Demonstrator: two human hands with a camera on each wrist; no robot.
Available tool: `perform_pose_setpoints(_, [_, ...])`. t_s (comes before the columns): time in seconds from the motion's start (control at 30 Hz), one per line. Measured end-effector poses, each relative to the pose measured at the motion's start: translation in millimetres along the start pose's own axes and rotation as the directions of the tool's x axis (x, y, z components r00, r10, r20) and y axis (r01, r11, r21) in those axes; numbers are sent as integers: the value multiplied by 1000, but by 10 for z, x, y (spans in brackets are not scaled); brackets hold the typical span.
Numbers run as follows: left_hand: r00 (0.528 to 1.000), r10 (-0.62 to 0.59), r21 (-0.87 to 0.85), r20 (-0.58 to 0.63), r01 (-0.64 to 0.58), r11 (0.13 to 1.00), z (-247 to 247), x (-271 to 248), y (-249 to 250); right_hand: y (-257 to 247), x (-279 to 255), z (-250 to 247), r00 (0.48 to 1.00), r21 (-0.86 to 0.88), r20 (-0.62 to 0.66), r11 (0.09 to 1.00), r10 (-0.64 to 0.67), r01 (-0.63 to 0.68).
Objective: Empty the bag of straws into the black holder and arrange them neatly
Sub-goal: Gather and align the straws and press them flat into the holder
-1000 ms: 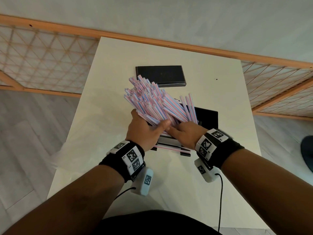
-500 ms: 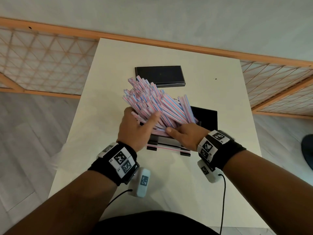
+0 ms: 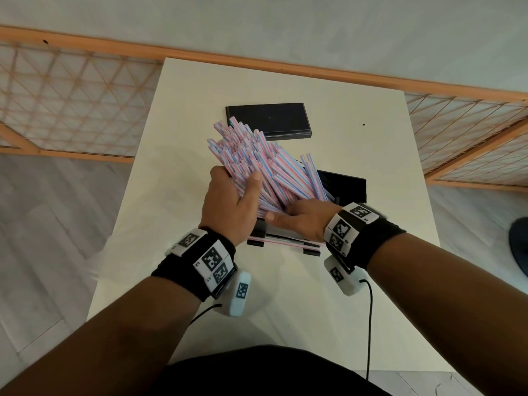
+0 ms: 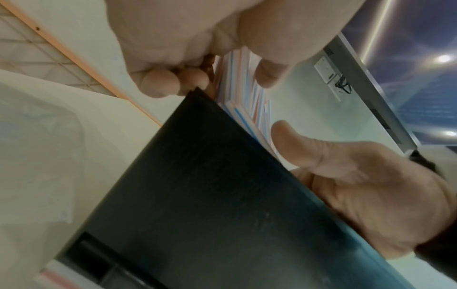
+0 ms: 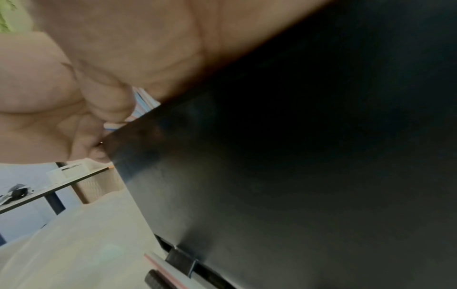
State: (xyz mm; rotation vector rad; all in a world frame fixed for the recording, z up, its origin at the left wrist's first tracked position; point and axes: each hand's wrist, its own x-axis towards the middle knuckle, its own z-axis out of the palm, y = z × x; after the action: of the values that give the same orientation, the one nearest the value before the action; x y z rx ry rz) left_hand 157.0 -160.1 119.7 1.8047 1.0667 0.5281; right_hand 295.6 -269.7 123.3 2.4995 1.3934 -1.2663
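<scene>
A thick bundle of pink, blue and white striped straws (image 3: 257, 164) stands slanted in the black holder (image 3: 347, 186), fanning up toward the far left. My left hand (image 3: 243, 185) grips the bundle from its left side, thumb laid across the front. My right hand (image 3: 297, 217) curls round the straws' lower ends at the holder's top edge, thumb stretched left. The left wrist view shows the straws (image 4: 247, 93) rising behind the holder's dark wall (image 4: 222, 195). One loose straw (image 3: 283, 242) lies along the holder's front base.
The holder's flat black lid (image 3: 268, 120) lies farther back on the white table (image 3: 357, 310). A clear plastic bag (image 4: 37, 148) lies crumpled at the table's left edge. A wooden lattice rail (image 3: 71, 90) borders the table's far side.
My left hand has slid up and outward along the bundle, and the straws lean more to the left. My right hand has stayed at their base.
</scene>
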Motion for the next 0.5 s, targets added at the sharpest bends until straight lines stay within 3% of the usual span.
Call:
perform_pose_setpoints(0.2, [1000, -29, 20, 2, 29, 999, -17, -1, 38, -7, 19, -104, 1000, 32, 20, 999, -1, 0])
perform_pose_setpoints(0.37, [1000, -15, 28, -22, 15, 999, -63, 1, 23, 55, 15, -64, 986, 155, -118, 978, -121, 139])
perform_pose_setpoints(0.5, [1000, -3, 51, 0, 3, 999, -67, 12, -11, 116, -24, -7, 976, 75, -135, 981, -169, 180])
